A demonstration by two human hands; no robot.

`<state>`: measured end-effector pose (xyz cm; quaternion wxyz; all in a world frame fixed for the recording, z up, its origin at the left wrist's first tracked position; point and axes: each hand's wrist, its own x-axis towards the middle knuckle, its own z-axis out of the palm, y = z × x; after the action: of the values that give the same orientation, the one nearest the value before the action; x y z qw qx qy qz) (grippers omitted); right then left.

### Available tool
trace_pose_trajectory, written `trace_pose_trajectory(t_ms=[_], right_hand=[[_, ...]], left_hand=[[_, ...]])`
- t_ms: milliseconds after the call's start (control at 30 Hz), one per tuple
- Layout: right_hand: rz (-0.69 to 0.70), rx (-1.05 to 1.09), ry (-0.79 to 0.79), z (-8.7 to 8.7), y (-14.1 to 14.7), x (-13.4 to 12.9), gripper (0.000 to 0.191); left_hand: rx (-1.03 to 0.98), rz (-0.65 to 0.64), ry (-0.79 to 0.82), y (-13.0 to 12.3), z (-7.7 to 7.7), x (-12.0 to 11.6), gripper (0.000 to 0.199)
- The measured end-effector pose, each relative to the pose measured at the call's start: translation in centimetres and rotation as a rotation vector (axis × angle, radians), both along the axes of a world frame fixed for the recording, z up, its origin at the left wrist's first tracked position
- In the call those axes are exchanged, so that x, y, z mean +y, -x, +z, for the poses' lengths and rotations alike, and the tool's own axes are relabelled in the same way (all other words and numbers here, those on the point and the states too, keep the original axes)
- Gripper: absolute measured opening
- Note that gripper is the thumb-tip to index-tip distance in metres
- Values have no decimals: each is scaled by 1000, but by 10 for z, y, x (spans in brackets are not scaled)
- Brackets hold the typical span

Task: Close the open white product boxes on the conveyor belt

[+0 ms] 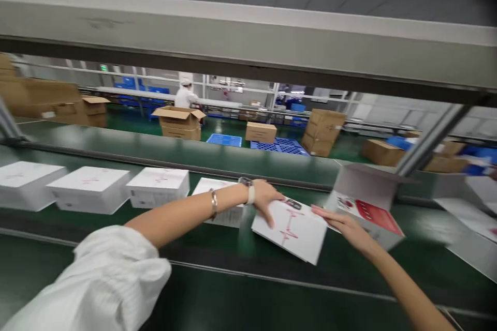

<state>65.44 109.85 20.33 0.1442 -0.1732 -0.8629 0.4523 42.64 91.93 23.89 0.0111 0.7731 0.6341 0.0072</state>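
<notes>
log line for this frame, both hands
left hand: on white box lid | right hand: fingers at lid edge | open white box beside lid | green conveyor belt | closed white boxes in row

The left hand [267, 200] rests on a white box lid [289, 230] with red line print, the right hand [347, 230] at its edge, above a green conveyor belt [349, 274]. White boxes [90, 190] line up at 9 o'clock; an open carton [367, 207] sits at 3 o'clock.

A co-worker [185, 95] in white is standing upper centre, cardboard cartons [261, 132] and a blue pallet [279, 147] sitting on the green floor [128, 116].
</notes>
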Motion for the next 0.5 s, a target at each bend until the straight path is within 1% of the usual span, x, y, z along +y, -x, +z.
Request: trace_pose_trajectory(t_ms=[33, 67, 133, 200, 267, 333, 367, 433, 500], right_hand=[[31, -38, -5, 3, 0, -4, 45], [32, -66, -32, 5, 1, -9, 46], [13, -134, -153, 7, 6, -19, 51], [3, -209, -353, 4, 10, -28, 69], [14, -260, -529, -3, 13, -34, 85], [10, -251, -616, -14, 13, -37, 88], [-2, -226, -622, -20, 13, -38, 88], [-45, -129, -566, -34, 11, -39, 91], [-69, -3, -412, -49, 9, -40, 102]], left_hand=[[56, -11, -43, -3, -10, -1, 85], [104, -20, -83, -5, -20, -3, 82], [176, -28, -156, -9, -35, -7, 77], [211, -13, -192, -13, -45, -11, 76], [222, 19, -215, -17, -51, -14, 79], [226, 55, -249, -21, -57, -18, 85], [223, 66, -264, -23, -59, -19, 89], [205, 91, -275, -25, -63, -22, 98], [141, 139, -234, -29, -65, -24, 101]])
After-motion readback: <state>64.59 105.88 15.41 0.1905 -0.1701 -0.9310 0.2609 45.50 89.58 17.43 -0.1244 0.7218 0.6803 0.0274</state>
